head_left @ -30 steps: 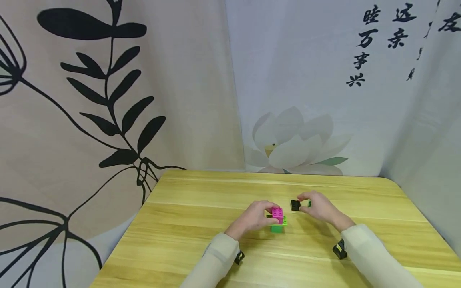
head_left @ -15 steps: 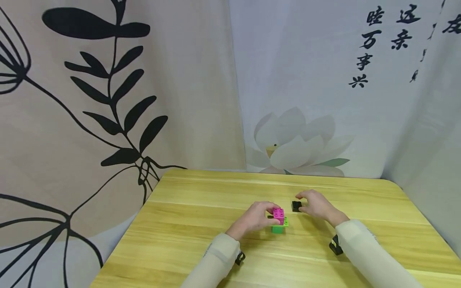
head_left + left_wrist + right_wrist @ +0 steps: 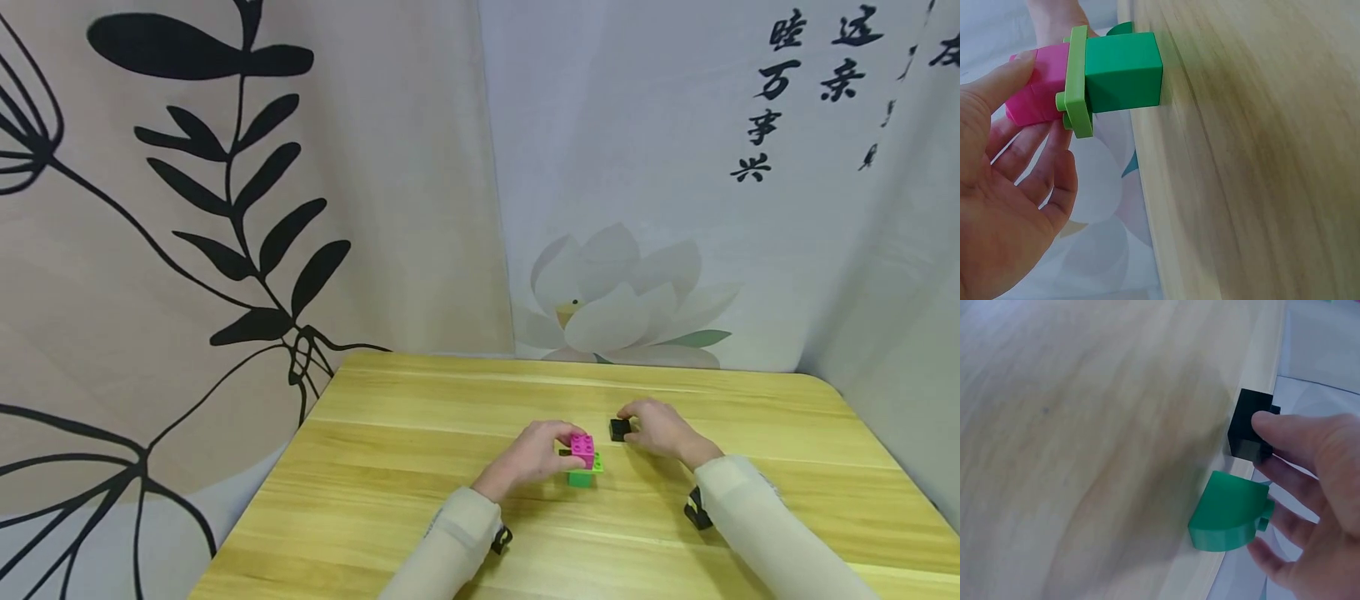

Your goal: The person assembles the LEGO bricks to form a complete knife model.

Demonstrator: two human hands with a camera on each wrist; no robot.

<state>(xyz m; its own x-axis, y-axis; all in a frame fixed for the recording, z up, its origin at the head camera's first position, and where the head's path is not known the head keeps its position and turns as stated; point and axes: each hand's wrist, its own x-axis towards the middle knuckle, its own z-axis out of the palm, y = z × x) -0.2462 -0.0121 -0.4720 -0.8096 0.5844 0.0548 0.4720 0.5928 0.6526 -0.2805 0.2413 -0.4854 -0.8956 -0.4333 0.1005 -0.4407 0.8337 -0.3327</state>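
Observation:
My left hand (image 3: 534,450) pinches a pink toy building brick (image 3: 1044,84) between thumb and fingers. Beneath the pink brick is a thin lime-green plate (image 3: 1077,81), joined to a larger green brick (image 3: 1124,72) below. Whether this stack touches the table cannot be told. Farther back and to the right, my right hand (image 3: 658,429) pinches a small black brick (image 3: 1250,422) between thumb and forefinger. A green brick with a curved side (image 3: 1229,512) sits beside the black one, near the other fingers; in the head view the right hand hides it.
Both hands are over a light wooden table (image 3: 420,400). Behind it hangs a printed curtain (image 3: 405,208) with plants, a lotus and writing. Black wrist cameras show under both cuffs, the right one (image 3: 697,510) low over the tabletop.
The right hand has shifted slightly left, closer around the black brick. The green curved brick, partly visible in the head view earlier, is hidden there now. The left hand keeps its hold on the stack.

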